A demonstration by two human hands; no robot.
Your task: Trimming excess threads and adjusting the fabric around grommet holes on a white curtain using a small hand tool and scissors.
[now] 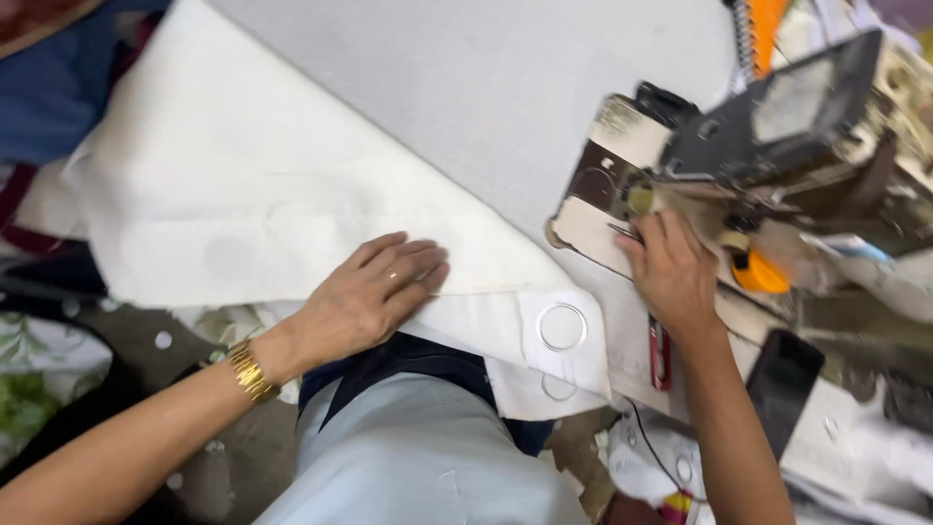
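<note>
Here, at the far left, a blue cloth (44, 92) lies bunched beside the wide cream fabric (233, 185), which spreads across the left half of the scene and drapes off the near edge of the grey tabletop (505, 87). Below it, dark floor (185, 360) shows, dotted with small pale round cut-outs.

The left hand (374, 292) lies flat on the near edge of the cream fabric, palm down, its fingers (418, 262) stretched out and close together, pressing the cloth rather than pinching it. A gold wristband (251, 371) sits on that wrist, and a ring shows on one finger.

Just right of the hand, the fabric's folded corner carries a metal eyelet ring (562, 327); a second ring outline shows in the layer under it. Near the person's body, a pale blue garment (428, 457) fills the bottom centre.

Further right, the right hand (673, 272) reaches up to the worn press machine (758, 146), touching its base plate. Its fingers are curled close together against the metal; whether they pinch anything I cannot tell. A yellow knob (758, 274) sits just right of that hand, a small red tool (661, 355) lies under the wrist, and a dark phone (782, 389) rests near the right edge.
</note>
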